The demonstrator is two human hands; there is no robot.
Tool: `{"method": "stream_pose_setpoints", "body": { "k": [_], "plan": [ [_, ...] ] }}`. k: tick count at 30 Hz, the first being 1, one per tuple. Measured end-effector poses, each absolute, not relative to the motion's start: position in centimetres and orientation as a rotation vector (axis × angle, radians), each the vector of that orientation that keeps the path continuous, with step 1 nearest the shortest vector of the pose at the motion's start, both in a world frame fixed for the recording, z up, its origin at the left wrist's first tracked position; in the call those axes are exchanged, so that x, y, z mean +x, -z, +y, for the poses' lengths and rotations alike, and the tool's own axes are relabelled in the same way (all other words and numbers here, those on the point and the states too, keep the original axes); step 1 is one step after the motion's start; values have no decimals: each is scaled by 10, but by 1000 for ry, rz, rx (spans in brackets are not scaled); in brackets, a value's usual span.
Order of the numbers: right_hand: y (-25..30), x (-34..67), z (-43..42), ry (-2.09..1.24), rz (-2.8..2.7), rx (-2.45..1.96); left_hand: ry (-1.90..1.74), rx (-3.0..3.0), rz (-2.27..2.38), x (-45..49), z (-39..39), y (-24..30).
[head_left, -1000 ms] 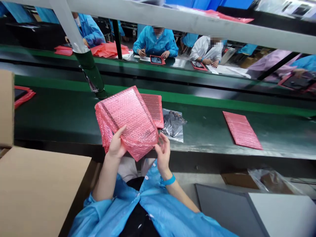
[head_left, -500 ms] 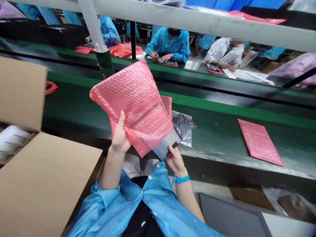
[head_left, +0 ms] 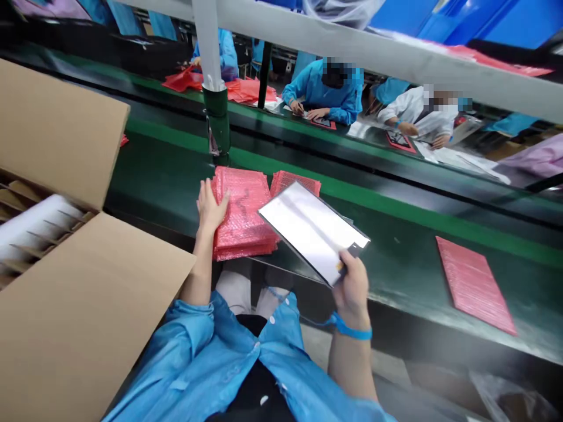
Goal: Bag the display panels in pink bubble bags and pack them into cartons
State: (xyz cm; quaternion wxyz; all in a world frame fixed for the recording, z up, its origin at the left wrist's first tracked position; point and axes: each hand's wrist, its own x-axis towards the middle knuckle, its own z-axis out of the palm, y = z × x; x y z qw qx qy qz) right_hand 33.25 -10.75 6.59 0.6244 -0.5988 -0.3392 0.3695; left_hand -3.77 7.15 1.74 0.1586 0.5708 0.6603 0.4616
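My right hand (head_left: 354, 284) grips an LCD screen panel (head_left: 308, 228) by its lower right corner. The panel's bright, pale face with a dark border is turned up, and it is held tilted above the bench edge. My left hand (head_left: 211, 208) rests against the left side of a stack of pink bubble-wrap bags (head_left: 244, 217), with its fingers stretched and its thumb over the top bag. Another pink bubble bag (head_left: 297, 181) lies just behind the panel, partly covered by it.
An open cardboard box (head_left: 145, 281) with dividers stands at my left. On the green bench (head_left: 396, 275), a flat pink bag (head_left: 475, 284) lies to the right. A post (head_left: 215, 117) rises behind the stack. Across the line, co-workers (head_left: 325, 88) handle panels.
The screen panel has come out of the pink bubble bag and moved right in my right hand. My left hand has lowered the bag onto the stack and loosened. The view has shifted left.
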Motion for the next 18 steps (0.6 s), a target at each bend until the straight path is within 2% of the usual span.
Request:
{"method": "stream_pose_setpoints", "body": {
  "k": [3, 7, 12, 15, 18],
  "plan": [
    [-84, 263, -60, -1060, -749, -1172, -1445, 1695, 1797, -39, 47, -11],
    [-84, 193, -14, -1384, -727, -921, -1389, 1712, 1604, -32, 7, 1],
    [-57, 171, -23, -1637, -855, -978, -1421, 1611, 1601, -28, -12, 1],
    [-43, 209, -60, -1547, -1065, -1217, -1412, 1800, 1605, -28, -21, -8],
    [-37, 270, -87, -1268, -1215, -1449, -1221, 2046, 1526, -20, -31, -15]
  ]
}}
